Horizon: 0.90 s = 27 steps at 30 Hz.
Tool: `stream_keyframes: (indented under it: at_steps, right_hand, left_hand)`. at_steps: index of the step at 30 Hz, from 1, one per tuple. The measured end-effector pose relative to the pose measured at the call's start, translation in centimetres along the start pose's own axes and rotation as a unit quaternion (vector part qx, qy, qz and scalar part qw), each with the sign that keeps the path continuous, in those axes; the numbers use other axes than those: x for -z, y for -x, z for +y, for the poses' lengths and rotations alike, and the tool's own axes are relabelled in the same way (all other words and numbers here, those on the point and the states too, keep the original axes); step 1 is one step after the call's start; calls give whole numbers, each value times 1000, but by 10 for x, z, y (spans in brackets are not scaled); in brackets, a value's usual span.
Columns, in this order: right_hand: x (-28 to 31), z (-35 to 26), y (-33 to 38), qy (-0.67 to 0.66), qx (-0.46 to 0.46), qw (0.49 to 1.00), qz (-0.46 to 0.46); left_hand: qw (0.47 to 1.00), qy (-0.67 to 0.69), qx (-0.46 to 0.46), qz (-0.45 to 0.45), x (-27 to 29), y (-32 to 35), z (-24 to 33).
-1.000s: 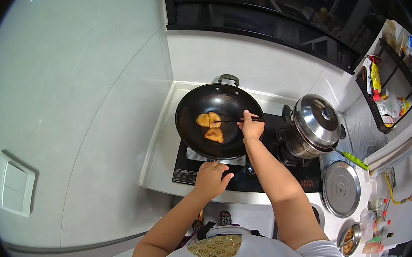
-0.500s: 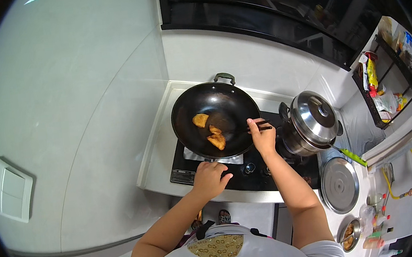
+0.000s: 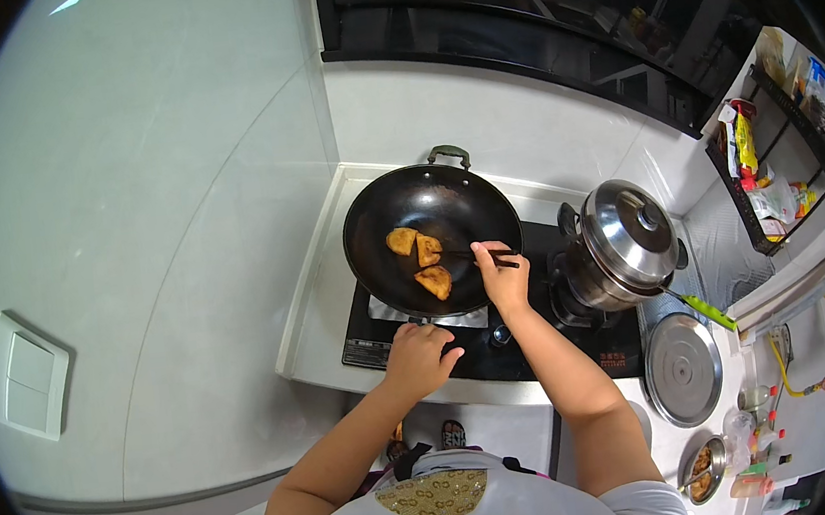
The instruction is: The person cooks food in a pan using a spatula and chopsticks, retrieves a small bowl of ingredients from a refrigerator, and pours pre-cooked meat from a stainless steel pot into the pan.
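Note:
A dark wok point(image 3: 471, 196) sits on the black gas stove point(image 3: 588, 350), its far handle point(image 3: 449, 156) pointing to the back wall. In it lie three golden-brown pieces of fried food: a rounded one point(image 3: 402, 241), a middle one point(image 3: 429, 249) and a half-moon one point(image 3: 433, 282). My right hand point(image 3: 504, 283) is closed round dark chopsticks point(image 3: 503, 257), whose tips reach the middle piece. My left hand point(image 3: 419, 362) is at the wok's near rim, its bent fingers on the near handle, which they mostly hide; the thumb sticks out to the right.
Right of the wok stands a lidded steel pot point(image 3: 622, 245), with a green-handled utensil point(image 3: 708, 312) beside it. A round metal lid point(image 3: 684, 370), a bowl of browned food point(image 3: 704, 463) and several bottles line the right counter. A black rack point(image 3: 760, 171) hangs on the wall.
My right hand has moved left over the wok with the chopsticks. The middle piece has turned and now lies upright beside the rounded one, apart from the half-moon piece. My left hand stays put.

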State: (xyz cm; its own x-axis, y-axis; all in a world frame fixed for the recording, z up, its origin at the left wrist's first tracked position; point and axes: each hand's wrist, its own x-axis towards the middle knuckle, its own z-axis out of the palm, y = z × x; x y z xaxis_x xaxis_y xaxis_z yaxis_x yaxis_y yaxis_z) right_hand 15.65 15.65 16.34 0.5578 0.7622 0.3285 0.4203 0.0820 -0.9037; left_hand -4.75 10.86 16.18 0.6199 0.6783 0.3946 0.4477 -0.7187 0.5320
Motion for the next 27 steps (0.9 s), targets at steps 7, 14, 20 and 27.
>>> stream_keyframes:
  at_steps: [7, 14, 20, 27]
  right_hand:
    - [-1, 2, 4, 20, 1, 1000, -20]
    - [9, -6, 23, -67, 29, 997, 6]
    - [-4, -5, 12, -202, -172, 964, 29]
    - [-45, -16, -29, -229, -402, 872, 157]
  left_hand:
    - [1000, -5, 3, -15, -1, -3, 0]
    - [1000, 19, 7, -23, 5, -4, 0]
    - [997, 40, 30, -56, 12, -8, 4]
    - [999, 32, -8, -32, 7, -2, 0]
